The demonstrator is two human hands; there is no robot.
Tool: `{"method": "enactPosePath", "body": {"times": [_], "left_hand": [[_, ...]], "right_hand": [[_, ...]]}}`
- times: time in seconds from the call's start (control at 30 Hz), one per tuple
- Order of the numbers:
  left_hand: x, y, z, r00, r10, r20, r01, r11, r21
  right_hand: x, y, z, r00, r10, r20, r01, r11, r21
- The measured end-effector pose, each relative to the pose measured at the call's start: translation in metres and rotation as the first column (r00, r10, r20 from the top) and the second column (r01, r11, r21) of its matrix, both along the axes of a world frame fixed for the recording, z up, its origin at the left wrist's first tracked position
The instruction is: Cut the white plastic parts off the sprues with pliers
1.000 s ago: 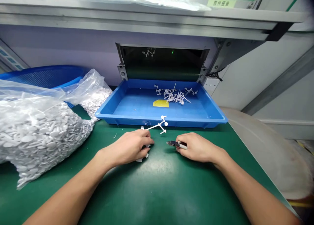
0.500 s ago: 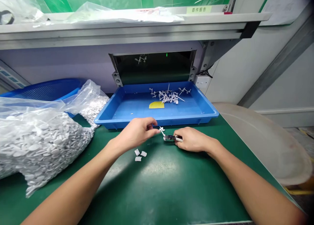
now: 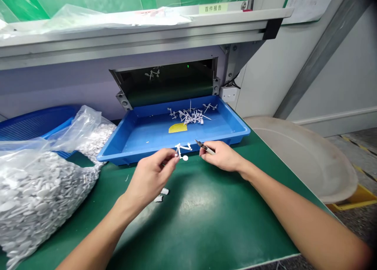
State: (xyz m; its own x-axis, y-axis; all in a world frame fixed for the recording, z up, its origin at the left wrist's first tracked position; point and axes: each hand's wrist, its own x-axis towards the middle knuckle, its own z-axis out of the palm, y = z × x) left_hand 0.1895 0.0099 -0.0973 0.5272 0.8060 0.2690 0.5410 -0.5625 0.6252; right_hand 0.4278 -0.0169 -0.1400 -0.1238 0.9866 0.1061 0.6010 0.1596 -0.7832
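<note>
My left hand (image 3: 153, 169) pinches a white branched plastic piece (image 3: 184, 147) that has a round disc at one end. To its right, my right hand (image 3: 220, 155) is closed around small cutters (image 3: 205, 147), whose dark tip points up and left, a little apart from the piece. Small white parts (image 3: 159, 198) lie on the green table (image 3: 206, 223) below my left hand, partly hidden by it. Beyond both hands, a blue tray (image 3: 141, 124) holds a pile of white branched pieces (image 3: 193, 116) and a yellow label (image 3: 178, 128).
Clear bags full of white parts (image 3: 44, 191) lie at the left, before a blue basket (image 3: 35, 122). A dark opening (image 3: 173, 83) with a belt is behind the tray, under a metal shelf (image 3: 132, 40). At right stands a large round pale container (image 3: 300, 160).
The view has shifted and tilted. My left hand has taken hold of the branched piece, which now hangs away from the cutters. The cutters' tip has turned upward.
</note>
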Motion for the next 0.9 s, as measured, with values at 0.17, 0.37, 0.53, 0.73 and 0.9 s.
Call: {"method": "enactPosePath", "body": {"times": [0.17, 0.37, 0.53, 0.73, 0.9], "left_hand": [[-0.013, -0.008, -0.01, 0.818, 0.183, 0.546, -0.097, 0.978, -0.183], [-0.002, -0.018, -0.031, 0.713, 0.204, 0.671, -0.067, 0.972, -0.224], [0.0, -0.022, -0.035, 0.678, 0.165, 0.716, -0.034, 0.98, -0.194], [0.0, -0.022, -0.038, 0.688, 0.125, 0.715, -0.037, 0.99, -0.138], [0.001, -0.022, -0.039, 0.692, 0.107, 0.713, -0.028, 0.992, -0.121]], "right_hand": [[-0.035, -0.011, -0.007, 0.985, -0.097, 0.143, 0.082, 0.991, 0.107], [-0.059, -0.023, -0.012, 0.986, -0.095, 0.138, 0.069, 0.981, 0.179], [-0.061, -0.026, -0.01, 0.991, -0.086, 0.105, 0.059, 0.97, 0.235], [-0.061, -0.027, -0.007, 0.992, -0.089, 0.085, 0.065, 0.966, 0.249], [-0.06, -0.027, -0.006, 0.993, -0.088, 0.082, 0.062, 0.961, 0.271]]}}
